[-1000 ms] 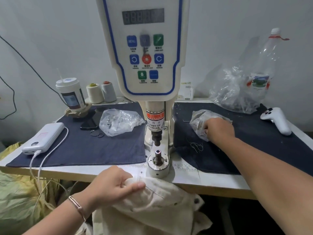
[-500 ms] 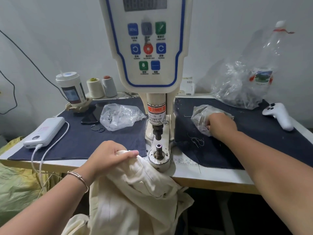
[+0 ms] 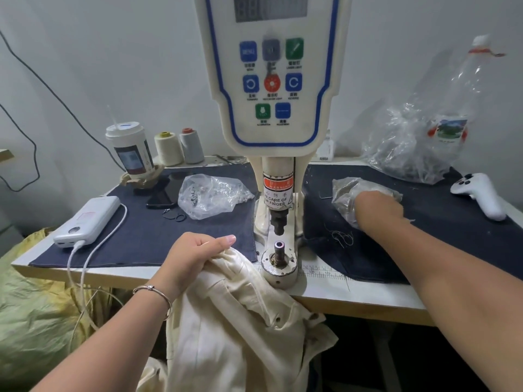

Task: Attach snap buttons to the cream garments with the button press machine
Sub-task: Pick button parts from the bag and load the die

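Left hand (image 3: 195, 254) grips cream garment (image 3: 240, 315) — beside press die (image 3: 279, 247).
Right hand (image 3: 377, 207) inside plastic bag (image 3: 346, 190); its grip hidden — cannot tell.

Cream cloth, navy mats, a white press edged in blue

We see a cream garment (image 3: 240, 329), dark navy mats (image 3: 147, 236), blue, green and red-orange buttons on the press's white panel (image 3: 271, 80), a red warning label (image 3: 278, 184), white power bank (image 3: 87, 220) and yellow-green sack (image 3: 34, 315).
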The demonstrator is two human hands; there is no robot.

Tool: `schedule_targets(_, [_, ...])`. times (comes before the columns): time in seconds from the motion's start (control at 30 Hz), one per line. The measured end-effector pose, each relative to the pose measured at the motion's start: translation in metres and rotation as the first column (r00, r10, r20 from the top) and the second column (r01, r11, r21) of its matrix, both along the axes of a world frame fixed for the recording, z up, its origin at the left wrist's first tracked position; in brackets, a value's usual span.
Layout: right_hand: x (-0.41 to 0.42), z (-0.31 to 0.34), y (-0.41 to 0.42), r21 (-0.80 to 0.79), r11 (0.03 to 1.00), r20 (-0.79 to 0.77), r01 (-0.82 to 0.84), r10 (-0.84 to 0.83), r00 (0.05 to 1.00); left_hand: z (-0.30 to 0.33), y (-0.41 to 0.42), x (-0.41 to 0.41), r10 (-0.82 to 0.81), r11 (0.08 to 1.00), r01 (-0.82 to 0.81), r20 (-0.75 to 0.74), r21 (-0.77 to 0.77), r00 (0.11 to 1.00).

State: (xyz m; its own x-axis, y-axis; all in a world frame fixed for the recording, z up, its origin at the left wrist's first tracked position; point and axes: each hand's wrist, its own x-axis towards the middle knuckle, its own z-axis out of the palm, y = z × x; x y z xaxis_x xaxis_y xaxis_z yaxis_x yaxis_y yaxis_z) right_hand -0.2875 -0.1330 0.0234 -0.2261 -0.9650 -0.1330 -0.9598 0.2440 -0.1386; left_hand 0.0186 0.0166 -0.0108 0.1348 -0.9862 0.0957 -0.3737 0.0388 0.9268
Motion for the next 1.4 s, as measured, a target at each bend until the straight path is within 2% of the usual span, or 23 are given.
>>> schedule_targets(0.07, [0.001,-0.002,-0.007,0.102,0.987,0.105,0.123,-0.134,0.986,0.001,0.000,0.000,0.005,1.000,-0.005,-0.006,0.011,1.000])
schedule_targets(0.13, [-0.001,-0.005,-0.007,0.117,0.980,0.108,0.158,-0.171,0.979,0.002,-0.001,-0.001,0.013,1.000,-0.013,0.001,0.009,1.000])
schedule_targets(0.17, [-0.003,-0.013,-0.003,0.036,0.989,0.081,0.141,-0.144,0.986,0.002,-0.002,-0.001,0.015,1.000,-0.015,0.005,0.006,1.000])
schedule_targets(0.2, [-0.004,-0.022,0.003,-0.109,0.989,0.065,0.096,-0.089,0.994,0.001,-0.002,-0.001,0.017,1.000,-0.017,0.009,0.003,1.000])
schedule_targets(0.27, [-0.008,-0.038,0.014,-0.373,0.927,-0.021,-0.043,0.038,0.999,0.000,-0.002,0.000,0.017,1.000,-0.017,0.012,0.015,1.000])
schedule_targets(0.33, [-0.013,-0.046,0.016,-0.468,0.879,-0.036,-0.087,0.079,0.996,-0.001,-0.002,0.000,0.012,0.999,-0.012,0.002,0.032,1.000])
schedule_targets(0.57, [-0.017,-0.042,0.018,-0.582,0.812,0.196,-0.028,0.174,0.965,-0.001,-0.002,-0.001,0.014,0.999,-0.014,-0.006,0.043,1.000])
schedule_targets(0.7, [-0.021,-0.039,0.025,-0.604,0.794,0.290,0.061,0.147,0.946,0.000,-0.001,-0.002,0.036,0.999,-0.037,0.013,0.031,0.999])
schedule_targets(0.83, [-0.021,-0.030,0.034,-0.600,0.788,0.305,0.134,0.072,0.950,0.000,-0.002,-0.002,0.053,0.998,-0.054,0.020,0.038,0.998])
schedule_targets(0.9, [-0.021,-0.020,0.046,-0.638,0.748,0.344,0.182,0.065,0.937,-0.001,-0.003,-0.002,0.056,0.998,-0.057,0.022,0.037,0.998])
schedule_targets(0.97, [-0.014,-0.010,0.065,-0.644,0.735,0.444,0.212,0.133,0.886,0.000,-0.003,-0.002,0.052,0.998,-0.053,0.025,0.037,0.998])
schedule_targets(1.0, [-0.005,-0.006,0.076,-0.629,0.750,0.519,0.205,0.208,0.829,0.000,-0.003,-0.002,0.051,0.998,-0.051,0.024,0.033,0.998])
schedule_targets(1.07, [0.019,0.000,0.103,-0.544,0.827,0.705,0.143,0.358,0.613,-0.001,-0.003,-0.002,0.054,0.998,-0.055,0.024,0.024,0.998])
schedule_targets(1.13, [0.040,0.004,0.125,-0.437,0.897,0.854,0.064,0.391,0.344,-0.001,-0.004,-0.002,0.064,0.998,-0.065,0.025,0.019,0.998])
schedule_targets(1.17, [0.048,0.004,0.131,-0.404,0.914,0.885,0.033,0.381,0.267,-0.002,-0.004,-0.001,0.066,0.998,-0.067,0.024,0.017,0.997])
schedule_targets(1.2, [0.054,0.003,0.134,-0.394,0.919,0.890,0.008,0.379,0.255,-0.002,-0.004,-0.001,0.066,0.998,-0.066,0.025,0.015,0.998])
schedule_targets(1.3, [0.064,0.000,0.139,-0.412,0.911,0.856,0.008,0.384,0.346,-0.003,-0.003,-0.001,0.056,0.998,-0.056,0.023,0.020,0.998])
schedule_targets(1.4, [0.068,-0.002,0.141,-0.363,0.932,0.910,0.022,0.349,0.223,-0.003,-0.003,0.000,0.054,0.998,-0.054,0.026,0.017,0.998])
